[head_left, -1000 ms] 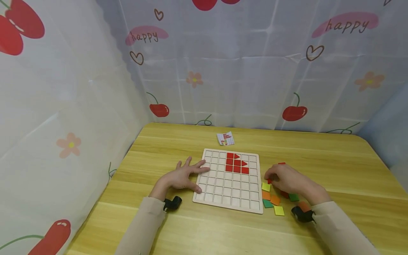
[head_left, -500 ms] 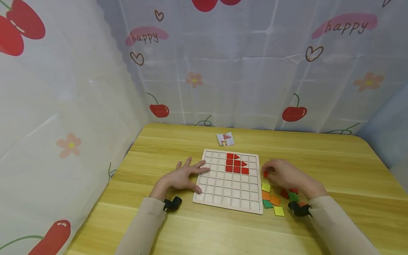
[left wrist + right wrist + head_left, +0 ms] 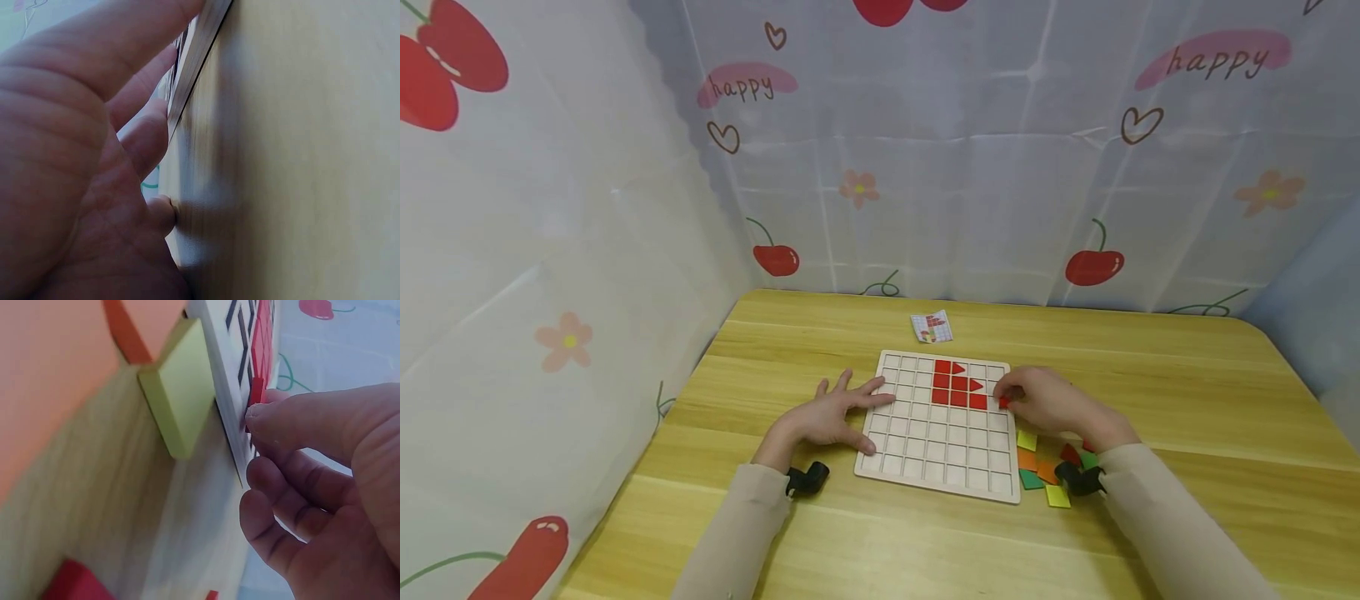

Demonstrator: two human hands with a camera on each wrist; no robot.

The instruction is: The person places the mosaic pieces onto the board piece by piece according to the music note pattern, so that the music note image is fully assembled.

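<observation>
A pale wooden grid board point(image 3: 917, 454) lies on the table, with several red tiles point(image 3: 959, 397) set in cells of its upper part. Between thumb and fingers, my right hand point(image 3: 1048, 402) pinches a small red tile point(image 3: 1003, 403) over the board's right edge. The right wrist view shows that tile's thin side point(image 3: 257, 391) at the thumb tip; its full shape is hidden. Spread fingers of my left hand point(image 3: 823, 418) rest on the board's left edge. In the left wrist view the left palm point(image 3: 119, 206) is beside the board's side point(image 3: 194, 69).
Right of the board lie loose tiles, including a yellow one point(image 3: 1057, 497), an orange one point(image 3: 1048, 472) and a green one point(image 3: 1032, 480). My right forearm partly covers this pile. Behind the board is a small picture card point(image 3: 931, 327). A printed curtain point(image 3: 925, 217) borders the table.
My right hand has moved left from the loose tiles to the board's right edge, carrying the red tile. My left hand has stayed in place on the board.
</observation>
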